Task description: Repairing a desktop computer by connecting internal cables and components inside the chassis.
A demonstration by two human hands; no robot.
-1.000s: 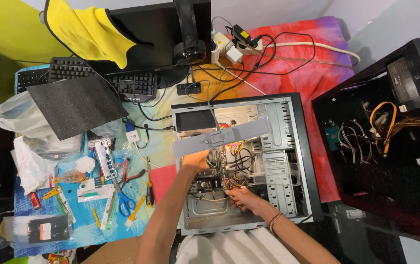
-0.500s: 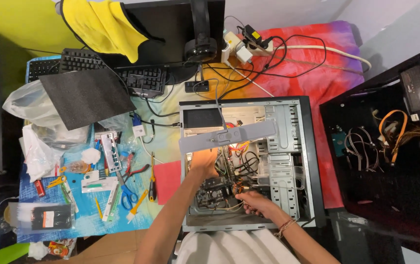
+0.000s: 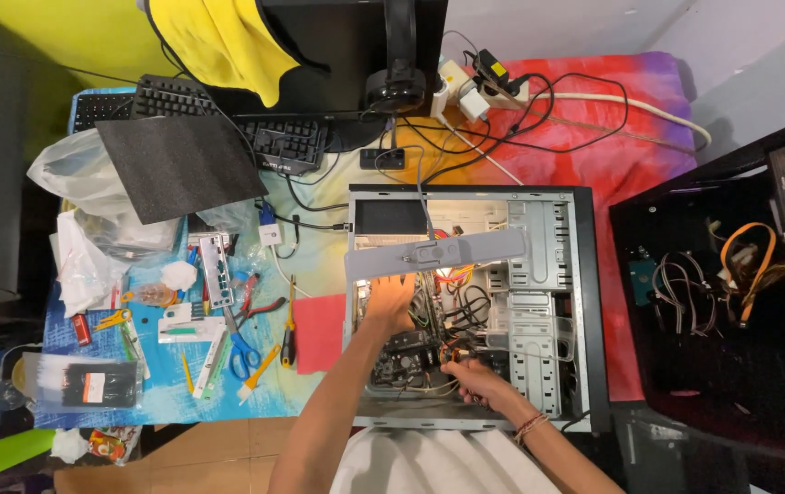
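**Grey steel case open on its side, both hands inside**

Grey sheet metal frames everything I am working in: the computer case (image 3: 552, 206) lies flat on the table with its side panel off, so its inside faces up at me and I can reach straight down. My left hand (image 3: 390, 304) is spread over the upper middle of the interior, just under the grey crossbar (image 3: 435, 253) that spans the opening; the fingers look loosely curled over the parts there, but I cannot tell whether they grip anything. My right hand (image 3: 476, 379) sits lower, near the front edge, its fingers pinched together at a small orange-lit spot among the cables (image 3: 465, 306); what they pinch is too small to name. The circuit board (image 3: 404, 352) lies between the two hands.

The crossbar crowds the left hand from above, and the loose black and yellow cables hang across the space between both hands. The drive cage (image 3: 531, 343) walls in the right hand on its outer side.

To the left, well apart, tools lie scattered on the blue mat (image 3: 159, 393): scissors (image 3: 241, 352), a screwdriver (image 3: 289, 334), and a red cloth (image 3: 319, 331) just beside the case. A second black case (image 3: 731, 302) stands open on the right.
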